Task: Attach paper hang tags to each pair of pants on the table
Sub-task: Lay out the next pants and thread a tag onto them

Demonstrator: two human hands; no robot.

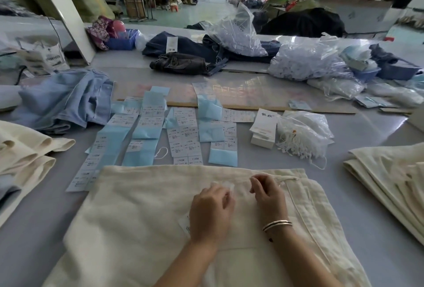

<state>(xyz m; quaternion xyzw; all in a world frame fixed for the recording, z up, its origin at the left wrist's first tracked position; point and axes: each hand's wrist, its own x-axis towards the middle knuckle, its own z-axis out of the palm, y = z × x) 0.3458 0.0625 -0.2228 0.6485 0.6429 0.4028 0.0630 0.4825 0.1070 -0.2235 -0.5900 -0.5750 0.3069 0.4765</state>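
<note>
Both hands are resting on the near cream pants (142, 213): left hand (210, 211) and right hand (268, 191) curling over something too blurred to tell, grip unclear

Hands: two, a left hand (210, 212) and a right hand (269, 195).
Cream pants under the hands (142, 213): one pair.
Cream pants piles: two, one at the left (25, 149) and one at the right (390, 172).
Light blue pants (66, 100): one heap.
Dark pants (181, 64): a few, too jumbled to count.
Sticker strips (146, 126): many, too many to count.
White hang tag stack (263, 126): one.
Bag of strings (302, 135): one.
Bracelets on the right wrist (277, 225): two.
</note>
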